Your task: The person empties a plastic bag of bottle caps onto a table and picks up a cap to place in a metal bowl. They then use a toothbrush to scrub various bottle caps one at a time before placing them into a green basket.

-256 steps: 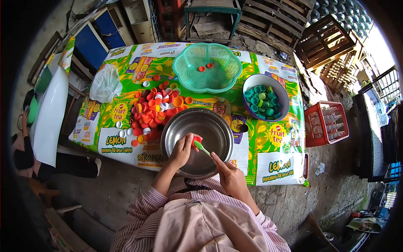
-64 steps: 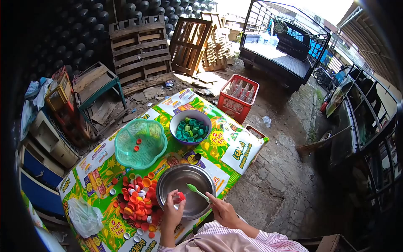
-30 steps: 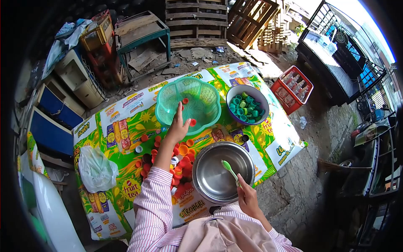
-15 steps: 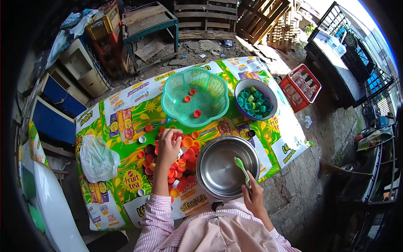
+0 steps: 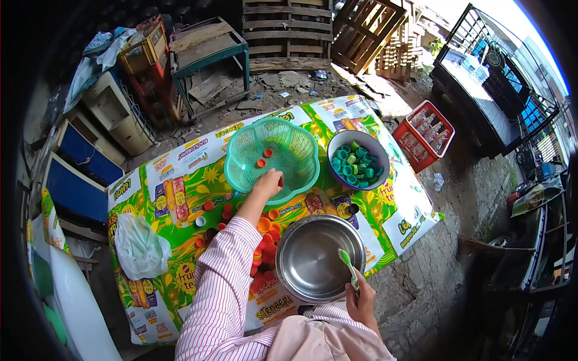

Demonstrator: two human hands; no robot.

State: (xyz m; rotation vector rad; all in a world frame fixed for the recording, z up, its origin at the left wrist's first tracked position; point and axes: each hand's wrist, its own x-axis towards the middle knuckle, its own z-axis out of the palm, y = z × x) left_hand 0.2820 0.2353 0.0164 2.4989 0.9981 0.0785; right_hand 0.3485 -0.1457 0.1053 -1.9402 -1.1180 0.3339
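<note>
My left hand (image 5: 268,183) reaches into the near side of the green mesh basket (image 5: 238,171), its fingers closed; what they hold, if anything, is hidden. Two red caps (image 5: 261,163) lie in that basket beyond my fingers. A pile of red and orange caps (image 5: 265,240) lies on the table, partly under my left sleeve. In my right hand (image 5: 360,301) is a green and white brush (image 5: 346,260), its head over the right rim of the steel bowl (image 5: 286,280). No caps show inside the steel bowl.
A bowl (image 5: 385,150) of green caps stands right of the basket. A crumpled plastic bag (image 5: 141,246) lies at the table's left. Beyond the table are a red crate (image 5: 423,135) of bottles, a wooden bench (image 5: 208,48) and pallets (image 5: 288,30).
My left hand has moved from the cap pile up into the green basket. My right hand still holds the brush by the steel bowl. The view has shifted slightly.
</note>
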